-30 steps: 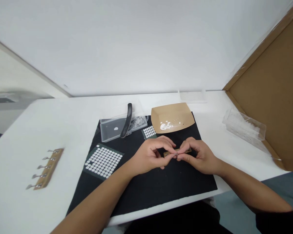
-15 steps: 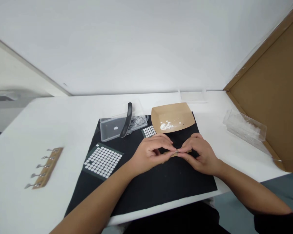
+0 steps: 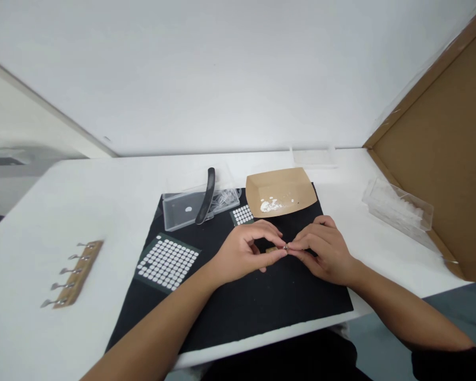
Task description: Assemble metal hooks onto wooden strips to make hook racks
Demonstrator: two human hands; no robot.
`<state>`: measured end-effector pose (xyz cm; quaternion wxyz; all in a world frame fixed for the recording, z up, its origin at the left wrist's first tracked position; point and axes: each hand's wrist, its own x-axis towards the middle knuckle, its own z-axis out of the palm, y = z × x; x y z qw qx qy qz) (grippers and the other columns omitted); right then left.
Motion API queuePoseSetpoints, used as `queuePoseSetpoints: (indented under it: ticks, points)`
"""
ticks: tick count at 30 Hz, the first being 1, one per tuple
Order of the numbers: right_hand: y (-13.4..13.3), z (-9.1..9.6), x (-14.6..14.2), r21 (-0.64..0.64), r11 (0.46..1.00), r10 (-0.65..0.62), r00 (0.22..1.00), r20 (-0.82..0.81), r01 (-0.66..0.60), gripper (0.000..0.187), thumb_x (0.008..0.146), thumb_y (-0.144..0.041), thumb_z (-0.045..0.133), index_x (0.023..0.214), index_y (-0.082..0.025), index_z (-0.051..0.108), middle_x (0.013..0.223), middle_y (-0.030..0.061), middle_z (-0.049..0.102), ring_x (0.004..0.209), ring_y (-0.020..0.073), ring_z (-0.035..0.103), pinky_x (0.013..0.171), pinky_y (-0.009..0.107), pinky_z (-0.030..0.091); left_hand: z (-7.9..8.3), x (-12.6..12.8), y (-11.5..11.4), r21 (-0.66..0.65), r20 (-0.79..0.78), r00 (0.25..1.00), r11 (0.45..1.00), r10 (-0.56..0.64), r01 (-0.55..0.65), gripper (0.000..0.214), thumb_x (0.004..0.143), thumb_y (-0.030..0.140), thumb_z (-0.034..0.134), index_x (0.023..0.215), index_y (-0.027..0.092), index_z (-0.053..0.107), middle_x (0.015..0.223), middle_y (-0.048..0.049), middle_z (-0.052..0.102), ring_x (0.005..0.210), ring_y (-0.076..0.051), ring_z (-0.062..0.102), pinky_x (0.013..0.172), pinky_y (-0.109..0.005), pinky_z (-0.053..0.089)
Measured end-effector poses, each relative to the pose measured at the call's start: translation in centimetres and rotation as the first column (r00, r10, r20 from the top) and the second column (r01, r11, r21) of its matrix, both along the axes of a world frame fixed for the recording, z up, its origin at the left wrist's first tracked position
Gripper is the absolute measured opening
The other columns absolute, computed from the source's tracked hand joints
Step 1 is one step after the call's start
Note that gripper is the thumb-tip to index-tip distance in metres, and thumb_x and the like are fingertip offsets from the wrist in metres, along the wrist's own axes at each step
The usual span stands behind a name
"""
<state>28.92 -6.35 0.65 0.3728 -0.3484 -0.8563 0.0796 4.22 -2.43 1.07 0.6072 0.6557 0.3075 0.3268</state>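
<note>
My left hand [image 3: 250,247] and my right hand [image 3: 322,248] meet over the black mat [image 3: 277,301]. Thumb and fingertips of each are pinched on a small shiny metal piece [image 3: 286,247], too small to make out in full. Beside it, a short tan piece, seemingly wood [image 3: 271,249], shows between the left thumb and fingers; the rest of it is hidden. Behind the hands lie a small sheet of white oval stickers [image 3: 243,214] and a brown paper tray [image 3: 281,182] with white bits in it. A larger sticker sheet [image 3: 168,262] is left of my left forearm.
A wooden rack with metal hooks [image 3: 78,274] lies on the white table at left. A clear plastic case [image 3: 174,222] holds clear small parts, with a black curved handle [image 3: 206,196] across it. Another clear box [image 3: 399,203] stands by the cardboard [image 3: 440,159] at right.
My fingers have shifted slightly around the small metal piece. The tan piece, seen earlier on both sides of the fingertips, now shows only by my left hand.
</note>
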Motion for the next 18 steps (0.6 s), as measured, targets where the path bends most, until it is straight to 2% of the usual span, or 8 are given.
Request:
queuePoseSetpoints:
  ticks: [8, 18]
  points:
    - [-0.11, 0.06, -0.03, 0.141, 0.989, -0.042, 0.998, 0.051, 0.034, 0.013, 0.101, -0.020, 0.077, 0.101, -0.023, 0.065, 0.091, -0.0019, 0.079, 0.080, 0.0148, 0.075, 0.086, 0.037, 0.043, -0.26, -0.15, 0.21, -0.135, 0.042, 0.998, 0.989, -0.057, 0.062, 0.023, 0.088, 0.033, 0.087, 0.101, 0.014, 0.086, 0.107, -0.0106, 0.072, 0.078, -0.018, 0.076, 0.045, -0.020, 0.067]
    - [-0.30, 0.06, 0.02, 0.175, 0.984, -0.054, 0.997, 0.060, 0.043, 0.014, 0.100, -0.021, 0.078, 0.104, -0.025, 0.065, 0.092, -0.0029, 0.081, 0.080, 0.0147, 0.075, 0.087, 0.037, 0.044, -0.38, -0.14, 0.38, -0.216, 0.099, 0.992, 0.971, -0.080, 0.100, 0.023, 0.091, 0.034, 0.085, 0.101, 0.014, 0.085, 0.109, -0.0111, 0.074, 0.083, -0.020, 0.077, 0.046, -0.022, 0.068]
